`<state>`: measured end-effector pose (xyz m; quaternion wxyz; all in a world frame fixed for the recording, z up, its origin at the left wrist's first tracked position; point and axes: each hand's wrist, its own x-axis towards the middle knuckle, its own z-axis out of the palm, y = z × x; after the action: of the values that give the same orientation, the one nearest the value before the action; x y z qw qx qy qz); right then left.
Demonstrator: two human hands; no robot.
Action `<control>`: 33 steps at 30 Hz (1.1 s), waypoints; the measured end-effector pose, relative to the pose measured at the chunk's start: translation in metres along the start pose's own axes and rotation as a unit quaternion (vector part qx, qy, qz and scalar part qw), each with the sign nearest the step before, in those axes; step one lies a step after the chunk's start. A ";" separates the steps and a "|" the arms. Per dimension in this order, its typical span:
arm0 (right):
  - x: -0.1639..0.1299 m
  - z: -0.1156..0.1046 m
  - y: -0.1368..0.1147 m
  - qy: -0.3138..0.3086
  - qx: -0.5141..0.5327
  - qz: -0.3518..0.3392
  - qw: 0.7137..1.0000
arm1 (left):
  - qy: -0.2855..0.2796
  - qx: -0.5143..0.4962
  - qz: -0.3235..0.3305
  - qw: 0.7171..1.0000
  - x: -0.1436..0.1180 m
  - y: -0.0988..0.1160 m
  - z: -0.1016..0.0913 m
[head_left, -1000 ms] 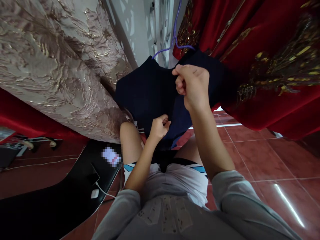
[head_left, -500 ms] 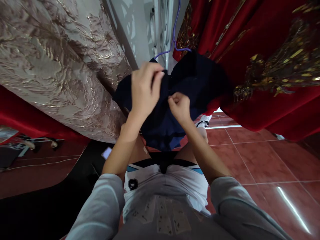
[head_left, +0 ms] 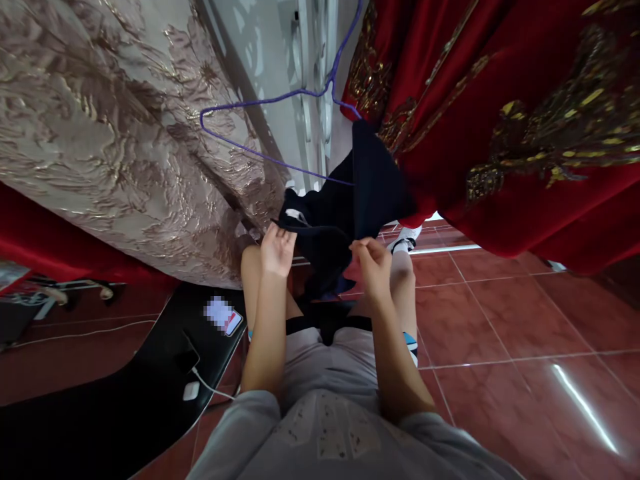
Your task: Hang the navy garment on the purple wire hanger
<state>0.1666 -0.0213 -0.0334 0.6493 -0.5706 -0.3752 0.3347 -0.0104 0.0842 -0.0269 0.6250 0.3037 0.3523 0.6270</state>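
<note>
A dark navy garment (head_left: 383, 183) hangs from the right side of a purple wire hanger (head_left: 267, 100). The hanger's left arm is bare, and its lower bar runs into the cloth. My left hand (head_left: 279, 250) is closed at the garment's loose left edge, near a small white label (head_left: 296, 216) inside it. My right hand (head_left: 373, 265) pinches the front edge of the cloth lower down on the right. Folds between my hands hang down over my lap.
A beige embossed curtain (head_left: 125, 133) hangs at the left, and a red gown with gold trim (head_left: 550, 160) at the right. On a black bench (head_left: 125, 373) lie a phone (head_left: 223, 317) and a white charger (head_left: 191, 391) with its cable. Red tiles (head_left: 500, 307) cover the floor.
The garment's left side has come off the hanger, baring the hanger's left arm. Both hands have moved down toward my lap, the left one drawing the loose side with it.
</note>
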 end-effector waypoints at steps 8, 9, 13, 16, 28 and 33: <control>0.003 0.017 -0.018 -0.179 -0.047 -0.103 0.977 | -0.254 0.335 0.269 0.866 -0.052 0.029 0.060; 0.007 0.019 -0.026 -0.197 -0.050 -0.102 0.974 | -0.254 0.347 0.296 0.853 -0.051 0.029 0.059; 0.038 0.012 -0.055 -0.248 -0.069 -0.161 0.953 | -0.331 0.346 0.203 0.854 -0.034 0.024 0.028; 0.076 0.015 -0.068 -0.188 -0.048 -0.220 0.956 | -0.429 0.402 0.107 0.802 -0.021 0.021 0.001; 0.139 -0.008 -0.031 -0.041 -0.096 -0.188 0.977 | -0.297 0.672 0.155 0.660 0.037 0.112 -0.061; 0.126 -0.029 -0.059 -0.001 -0.128 -0.221 0.967 | -0.212 0.588 0.390 0.676 0.034 0.160 -0.004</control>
<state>0.2539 0.0656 0.0367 0.6285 -0.5514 -0.5323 0.1330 -0.1057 0.1225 0.1004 0.0741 0.8433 0.3561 0.3955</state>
